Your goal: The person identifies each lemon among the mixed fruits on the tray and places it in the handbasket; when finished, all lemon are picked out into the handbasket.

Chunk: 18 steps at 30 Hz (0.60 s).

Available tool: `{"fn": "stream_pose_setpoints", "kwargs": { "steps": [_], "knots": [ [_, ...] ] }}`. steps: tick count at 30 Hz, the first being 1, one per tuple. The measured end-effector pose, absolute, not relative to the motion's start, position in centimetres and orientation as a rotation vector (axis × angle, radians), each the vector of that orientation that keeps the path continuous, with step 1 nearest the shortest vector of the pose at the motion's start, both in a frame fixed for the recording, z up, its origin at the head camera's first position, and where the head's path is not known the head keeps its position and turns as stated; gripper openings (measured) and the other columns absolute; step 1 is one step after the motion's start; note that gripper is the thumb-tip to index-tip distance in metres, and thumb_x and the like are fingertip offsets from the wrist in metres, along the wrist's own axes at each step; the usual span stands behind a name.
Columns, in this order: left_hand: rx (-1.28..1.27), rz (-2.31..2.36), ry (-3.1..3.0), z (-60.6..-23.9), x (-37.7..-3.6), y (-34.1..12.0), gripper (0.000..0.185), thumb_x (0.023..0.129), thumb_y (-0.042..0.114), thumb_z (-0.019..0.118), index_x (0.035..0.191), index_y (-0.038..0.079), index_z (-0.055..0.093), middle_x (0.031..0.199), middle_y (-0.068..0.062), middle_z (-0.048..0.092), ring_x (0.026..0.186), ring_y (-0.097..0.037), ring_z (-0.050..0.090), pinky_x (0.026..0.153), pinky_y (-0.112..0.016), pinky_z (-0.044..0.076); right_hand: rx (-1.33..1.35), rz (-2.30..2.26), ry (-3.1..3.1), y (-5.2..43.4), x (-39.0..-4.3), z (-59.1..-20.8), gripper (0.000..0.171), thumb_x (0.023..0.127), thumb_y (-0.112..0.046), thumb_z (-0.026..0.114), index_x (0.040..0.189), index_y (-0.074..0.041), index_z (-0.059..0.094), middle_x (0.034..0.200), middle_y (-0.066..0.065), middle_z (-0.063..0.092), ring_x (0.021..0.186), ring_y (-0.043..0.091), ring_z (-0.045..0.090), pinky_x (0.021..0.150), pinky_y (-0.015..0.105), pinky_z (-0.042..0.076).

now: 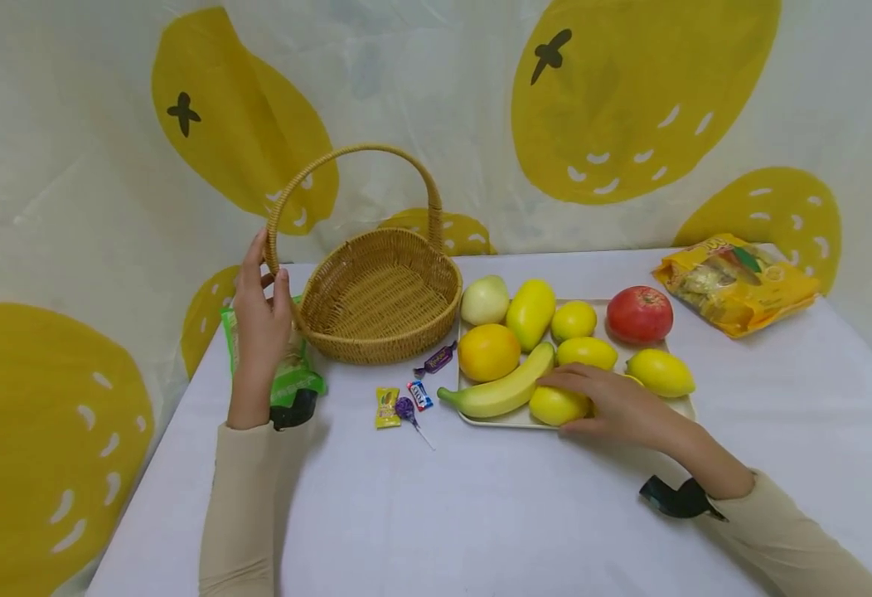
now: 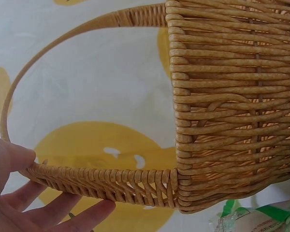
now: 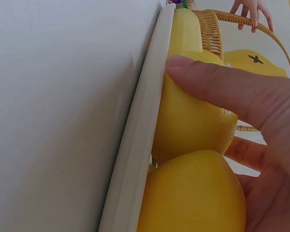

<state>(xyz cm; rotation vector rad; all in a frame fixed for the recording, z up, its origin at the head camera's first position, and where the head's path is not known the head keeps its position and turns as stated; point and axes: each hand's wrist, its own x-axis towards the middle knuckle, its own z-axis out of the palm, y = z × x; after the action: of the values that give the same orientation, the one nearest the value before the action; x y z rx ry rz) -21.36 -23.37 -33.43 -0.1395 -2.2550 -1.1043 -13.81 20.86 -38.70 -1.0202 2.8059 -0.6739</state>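
Observation:
On the left of the head view stands a wicker basket point(image 1: 380, 350) with a tall arched handle point(image 1: 365, 148); only its woven bottom shows inside. My left hand point(image 1: 260, 327) holds the handle's left side, thumb point(image 2: 20, 157) on one face and fingers behind it. At the front of a shallow white tray point(image 1: 506, 424), my right hand point(image 1: 618, 408) grips a lemon point(image 1: 554, 405), its thumb point(image 3: 208, 79) across the near side. A banana point(image 1: 499, 395) lies just left of that lemon. Behind are more lemons point(image 1: 587, 352), an orange point(image 1: 489, 352), a mango point(image 1: 530, 314) and a red pomegranate point(image 1: 639, 314).
A pale round fruit point(image 1: 485, 299) sits at the tray's back left corner. Between basket and tray lie small wrapped candies point(image 1: 387, 408) and a purple lollipop point(image 1: 405, 408). A green bag point(image 1: 297, 373) is behind my left wrist. A yellow snack bag point(image 1: 738, 286) lies at the back right.

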Motion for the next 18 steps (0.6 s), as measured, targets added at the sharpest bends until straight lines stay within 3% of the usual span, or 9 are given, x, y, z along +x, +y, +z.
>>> {"fn": "stream_pose_setpoints", "kwargs": {
  "steps": [2, 9, 18],
  "knots": [
    [-0.133, -1.103, -2.259, -33.4, -21.3, -23.3, 0.054, 0.104, 0.016, 0.045, 0.154, 0.031, 0.029, 0.144, -0.018, 0.04, 0.117, -0.036, 0.056, 0.078, -0.041, 0.053, -0.994, -0.684, 2.796, 20.9, -13.8, -38.6, 0.06, 0.078, -0.023, 0.083, 0.133, -0.014, 0.06, 0.125, 0.005, 0.062, 0.109, 0.023, 0.057, 0.092, 0.047, 0.053],
    [-0.129, -1.095, -2.26, -33.3, -21.4, -23.3, 0.055, 0.104, 0.014, 0.046, 0.154, 0.031, 0.029, 0.144, -0.019, 0.041, 0.117, -0.039, 0.056, 0.082, -0.052, 0.055, -0.962, -0.744, 2.767, 21.0, -14.0, -38.0, 0.061, 0.077, -0.025, 0.084, 0.133, -0.016, 0.06, 0.126, 0.005, 0.062, 0.112, 0.024, 0.057, 0.093, 0.047, 0.053],
    [-0.123, -1.054, -2.271, -33.5, -21.3, -23.3, 0.055, 0.104, 0.015, 0.046, 0.154, 0.032, 0.028, 0.142, -0.021, 0.043, 0.119, -0.041, 0.055, 0.084, -0.055, 0.055, -1.086, -0.85, 2.749, 19.6, -14.4, -36.6, 0.06, 0.079, -0.029, 0.082, 0.133, -0.014, 0.06, 0.126, 0.002, 0.063, 0.112, 0.021, 0.058, 0.093, 0.045, 0.053]
  ]
}}
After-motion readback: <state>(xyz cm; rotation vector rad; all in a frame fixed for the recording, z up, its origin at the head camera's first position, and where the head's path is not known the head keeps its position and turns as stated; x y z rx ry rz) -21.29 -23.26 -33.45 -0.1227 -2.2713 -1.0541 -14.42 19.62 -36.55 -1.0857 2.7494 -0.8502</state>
